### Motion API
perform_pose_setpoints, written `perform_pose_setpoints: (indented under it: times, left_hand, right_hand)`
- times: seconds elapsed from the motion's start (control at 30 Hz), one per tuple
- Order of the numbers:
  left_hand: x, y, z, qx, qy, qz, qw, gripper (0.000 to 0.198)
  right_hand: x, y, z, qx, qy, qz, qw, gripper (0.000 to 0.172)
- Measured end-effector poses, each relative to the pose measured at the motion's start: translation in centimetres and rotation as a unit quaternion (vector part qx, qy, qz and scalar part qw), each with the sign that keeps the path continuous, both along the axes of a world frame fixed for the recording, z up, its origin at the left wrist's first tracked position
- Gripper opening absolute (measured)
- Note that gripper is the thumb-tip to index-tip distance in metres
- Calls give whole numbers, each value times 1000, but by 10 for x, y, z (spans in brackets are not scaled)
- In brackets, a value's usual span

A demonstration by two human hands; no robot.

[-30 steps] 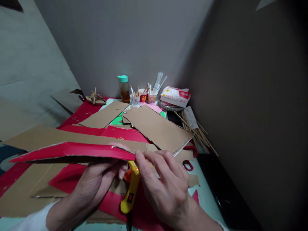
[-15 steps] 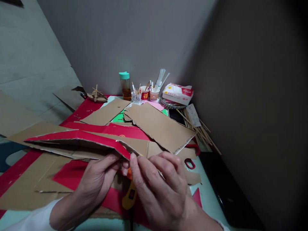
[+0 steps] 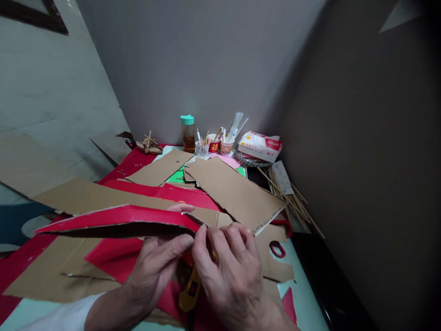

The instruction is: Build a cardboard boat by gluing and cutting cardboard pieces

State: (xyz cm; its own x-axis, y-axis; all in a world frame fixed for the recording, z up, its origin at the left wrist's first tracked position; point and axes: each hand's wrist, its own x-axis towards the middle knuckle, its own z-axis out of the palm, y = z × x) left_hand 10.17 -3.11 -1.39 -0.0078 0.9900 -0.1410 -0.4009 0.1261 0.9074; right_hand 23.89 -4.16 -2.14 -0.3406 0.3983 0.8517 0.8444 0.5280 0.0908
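A long red-faced cardboard strip (image 3: pixel 113 217) is held up just above the table, running left from my hands. My left hand (image 3: pixel 156 264) grips its right end from below, thumb on top and fingers curled under. My right hand (image 3: pixel 229 271) pinches the same end with curled fingers, right beside the left. A yellow utility knife (image 3: pixel 190 294) lies on the table under both hands, partly hidden by them.
Brown and red cardboard sheets (image 3: pixel 237 191) cover the table. Red-handled scissors (image 3: pixel 277 248) lie right of my hands. At the back stand a bottle (image 3: pixel 188 133), cups of pens (image 3: pixel 220 145), a tissue pack (image 3: pixel 260 146) and wooden sticks (image 3: pixel 292 197). Walls close in on three sides.
The red strip tilted and then levelled again while both hands kept hold of its right end. The view shifted slightly to the left, so the table's things sit further right in frame.
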Motion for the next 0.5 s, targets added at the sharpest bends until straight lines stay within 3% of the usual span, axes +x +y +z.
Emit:
perform_pose_setpoints:
  times: [0.17,0.33,0.5]
  left_hand:
    - [1,-1,-2,15,-39,9,999,36]
    - [-2,2,-5,34,-61,39,997,21]
    - [-8,9,7,31,-81,50,995,22]
  right_hand:
    - [-4,2,-2,13,4,14,1000,26]
    - [-5,2,-3,21,-4,35,999,25]
    - [9,0,0,-60,17,86,994,28]
